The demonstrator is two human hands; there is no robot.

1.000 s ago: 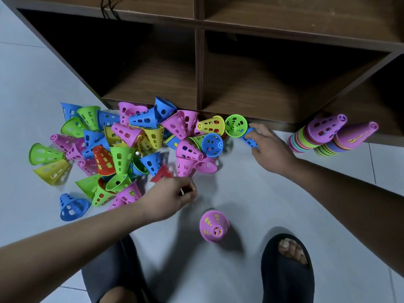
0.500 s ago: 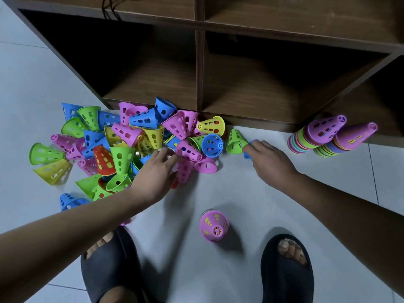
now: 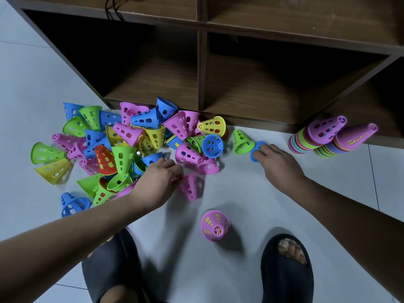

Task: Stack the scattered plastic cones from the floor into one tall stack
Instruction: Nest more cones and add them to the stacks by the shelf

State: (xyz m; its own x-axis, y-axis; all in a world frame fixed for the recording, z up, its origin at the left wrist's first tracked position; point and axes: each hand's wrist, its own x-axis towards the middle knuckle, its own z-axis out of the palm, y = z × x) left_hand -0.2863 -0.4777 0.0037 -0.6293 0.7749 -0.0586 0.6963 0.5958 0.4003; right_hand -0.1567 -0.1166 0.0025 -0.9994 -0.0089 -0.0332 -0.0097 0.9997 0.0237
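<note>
Several perforated plastic cones in pink, blue, green, yellow and red lie in a pile (image 3: 122,147) on the floor at the left. My left hand (image 3: 159,182) is at the pile's near edge, fingers closed on the narrow end of a pink cone (image 3: 192,189) that lies on its side. My right hand (image 3: 277,162) grips a blue cone (image 3: 255,149) flat on the floor, next to a tipped green cone (image 3: 241,139). A short stack topped by a pink cone (image 3: 215,225) stands upright between my feet.
A dark wooden shelf unit (image 3: 201,68) with open compartments stands right behind the cones. Two tall multicoloured cone stacks (image 3: 317,134) (image 3: 349,138) lean against its base at the right. My feet in black slippers (image 3: 286,270) are at the bottom of the view.
My left hand went from the bare floor into the pile and now has a pink cone, which has slid nearer. My right hand dragged the blue cone away from the shelf; the green cone tipped over.
</note>
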